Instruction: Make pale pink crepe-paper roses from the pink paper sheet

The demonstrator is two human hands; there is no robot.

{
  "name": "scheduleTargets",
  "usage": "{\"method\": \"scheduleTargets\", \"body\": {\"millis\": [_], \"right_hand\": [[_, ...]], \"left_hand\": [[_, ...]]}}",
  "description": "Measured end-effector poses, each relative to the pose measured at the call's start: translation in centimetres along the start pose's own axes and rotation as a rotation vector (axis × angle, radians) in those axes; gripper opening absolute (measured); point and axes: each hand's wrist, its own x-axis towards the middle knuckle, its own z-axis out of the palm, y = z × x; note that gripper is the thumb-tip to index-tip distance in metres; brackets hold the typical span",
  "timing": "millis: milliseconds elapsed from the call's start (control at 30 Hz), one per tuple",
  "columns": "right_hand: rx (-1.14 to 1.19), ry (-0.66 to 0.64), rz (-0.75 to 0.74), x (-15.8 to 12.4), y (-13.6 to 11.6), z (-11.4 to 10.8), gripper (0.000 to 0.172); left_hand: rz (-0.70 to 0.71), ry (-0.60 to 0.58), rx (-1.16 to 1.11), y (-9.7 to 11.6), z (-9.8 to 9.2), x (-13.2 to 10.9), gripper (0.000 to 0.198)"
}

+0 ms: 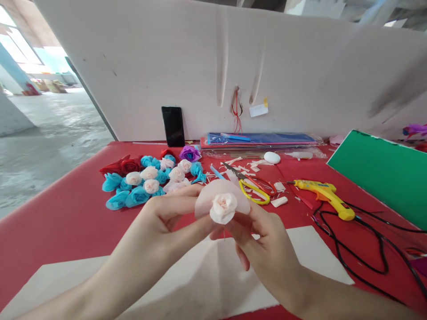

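Observation:
A small pale pink paper rose (223,208) is held up between my two hands, above a white sheet (213,284). Behind the bloom stands a rounded pale pink paper petal (208,195). My left hand (173,213) pinches the petal and the base of the rose from the left, thumb in front. From the other side, my right hand (258,231) grips the same petal and the rose's base with thumb and fingers. A thin stem shows just below the flower. The fingertips behind the petal are partly hidden.
Blue, pale pink, red and purple paper flowers (142,195) lie at the left. Scissors (255,191) rest among paper scraps. A yellow glue gun (325,194) with a black cord (383,249) is at the right, near a green board (383,173). A phone (173,126) leans on the back panel.

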Motion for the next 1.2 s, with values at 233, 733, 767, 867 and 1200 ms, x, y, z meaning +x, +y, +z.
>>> {"method": "scheduleTargets", "body": {"millis": [233, 733, 767, 867, 1200], "right_hand": [[-0.166, 0.143, -0.201, 0.1, -0.4, 0.2, 0.02], [-0.211, 0.165, -0.051, 0.2, -0.9, -0.3, 0.035], [-0.213, 0.165, -0.047, 0.2, -0.9, -0.3, 0.036], [-0.181, 0.153, -0.031, 0.3, -1.0, -0.4, 0.033], [0.121, 0.021, 0.202, 0.1, -2.2, -0.8, 0.024]], "left_hand": [[-0.035, 0.035, -0.018, 0.0, -0.3, -0.2, 0.025], [-0.156, 0.016, -0.287, -0.3, 0.4, 0.0, 0.022], [-0.187, -0.001, -0.322, -0.5, 0.4, -0.1, 0.022], [-0.267, -0.079, -0.439, -1.2, 0.3, -0.4, 0.02], [-0.362, -0.139, -0.716, -1.7, 0.5, -0.2, 0.02]]}}
